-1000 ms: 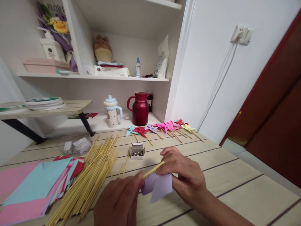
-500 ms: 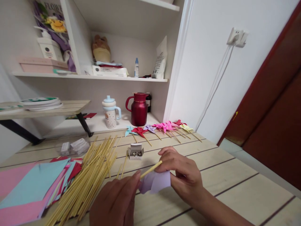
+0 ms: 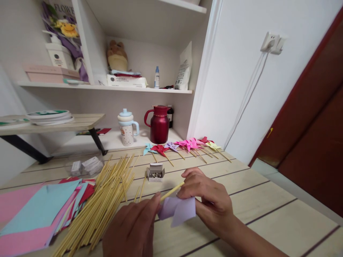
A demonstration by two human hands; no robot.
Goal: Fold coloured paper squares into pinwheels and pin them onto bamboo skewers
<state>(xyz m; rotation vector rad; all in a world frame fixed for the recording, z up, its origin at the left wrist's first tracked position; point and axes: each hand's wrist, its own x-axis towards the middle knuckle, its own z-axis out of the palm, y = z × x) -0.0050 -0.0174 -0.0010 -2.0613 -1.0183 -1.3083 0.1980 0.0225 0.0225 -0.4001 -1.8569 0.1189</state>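
Low over the wooden table [image 3: 281,221], both hands meet around a folded lilac paper pinwheel [image 3: 179,210] and a thin wooden stick [image 3: 172,191]. My right hand [image 3: 210,201] pinches the paper and the stick's upper end. My left hand [image 3: 132,226] grips the stick's lower end with its fingertips against the paper. A small open box of metal pins [image 3: 155,172] stands just beyond the hands.
A heap of wooden sticks [image 3: 103,201] and a stack of coloured paper squares [image 3: 37,214] lie at left. A row of finished pinwheels [image 3: 184,145] lies at the back, behind it a red jug [image 3: 159,123] and a spotted cup [image 3: 127,127]. Shelves rise behind.
The hands have barely moved. The lilac paper has turned slightly between the fingers, with one flap now hanging lower.
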